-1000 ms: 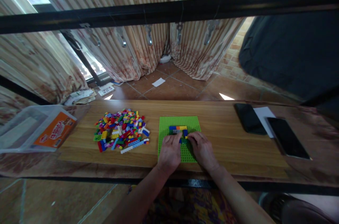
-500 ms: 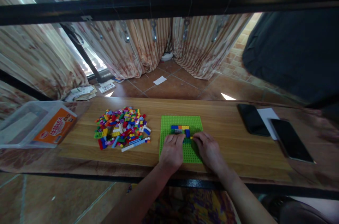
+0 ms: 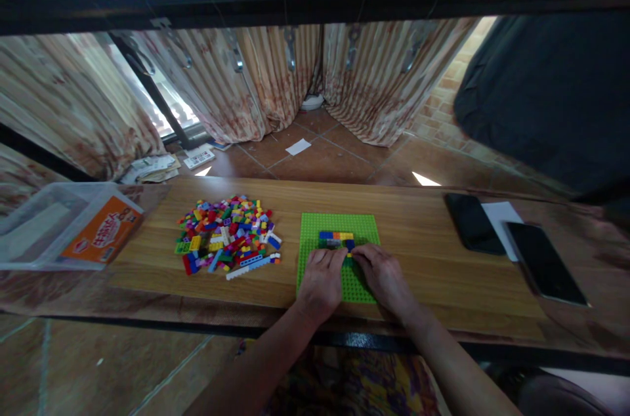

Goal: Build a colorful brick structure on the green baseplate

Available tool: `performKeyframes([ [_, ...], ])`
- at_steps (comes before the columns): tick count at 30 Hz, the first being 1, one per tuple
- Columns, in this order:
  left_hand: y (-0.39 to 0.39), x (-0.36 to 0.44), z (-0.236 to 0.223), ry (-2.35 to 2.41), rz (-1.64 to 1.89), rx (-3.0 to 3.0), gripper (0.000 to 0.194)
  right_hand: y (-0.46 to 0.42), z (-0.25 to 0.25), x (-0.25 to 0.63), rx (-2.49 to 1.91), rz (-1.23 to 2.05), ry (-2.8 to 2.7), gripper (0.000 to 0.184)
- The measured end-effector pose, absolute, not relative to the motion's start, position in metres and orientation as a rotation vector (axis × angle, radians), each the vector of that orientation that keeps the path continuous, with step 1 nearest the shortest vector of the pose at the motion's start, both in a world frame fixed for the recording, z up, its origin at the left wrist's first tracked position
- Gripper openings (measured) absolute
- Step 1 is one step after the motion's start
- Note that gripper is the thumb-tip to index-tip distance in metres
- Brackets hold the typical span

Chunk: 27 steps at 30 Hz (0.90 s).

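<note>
A green studded baseplate (image 3: 367, 291) lies on the wooden board in front of me. On it stands a short row of blue, orange and yellow bricks (image 3: 336, 235), with a dark blue brick (image 3: 350, 245) below its right end. My left hand (image 3: 322, 278) rests over the plate's left part, fingers bent together at the lower edge of the bricks; what lies under its fingertips is hidden. Close beside it, my right hand (image 3: 381, 275) pinches a small yellow brick (image 3: 349, 255) just below the dark blue one. The two hands' fingertips nearly meet.
Left of the plate is a heap of loose coloured bricks (image 3: 229, 232). A clear plastic box (image 3: 29, 258) with an orange label stands at far left. Two dark phones (image 3: 473, 224) and a white paper (image 3: 499, 219) lie at right. A black bar (image 3: 315, 4) crosses ahead.
My right hand has moved slightly left with the yellow brick, closer to the dark blue brick and my left fingertips. My left hand stays nearly in place. The view has shifted a little.
</note>
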State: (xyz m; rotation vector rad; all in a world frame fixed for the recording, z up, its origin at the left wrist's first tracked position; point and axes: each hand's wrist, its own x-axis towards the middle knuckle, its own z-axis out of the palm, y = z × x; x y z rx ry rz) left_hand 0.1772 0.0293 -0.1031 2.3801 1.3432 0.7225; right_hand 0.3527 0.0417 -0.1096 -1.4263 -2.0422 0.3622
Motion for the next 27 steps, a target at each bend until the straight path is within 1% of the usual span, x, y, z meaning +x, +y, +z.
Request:
performKeyframes([
  [16,0.029,0.176,-0.1,1.338,0.669,2.466,0.039,0.034,-0.102,0.346,-1.488,0.435,-1.678,0.021],
  [24,0.028,0.178,-0.1,1.355,0.64,2.507,0.041,0.033,-0.106,0.349,-1.429,0.478,-1.7,0.019],
  [27,0.028,0.178,-0.1,1.362,0.625,2.525,0.04,0.031,-0.11,0.349,-1.388,0.399,-1.797,0.022],
])
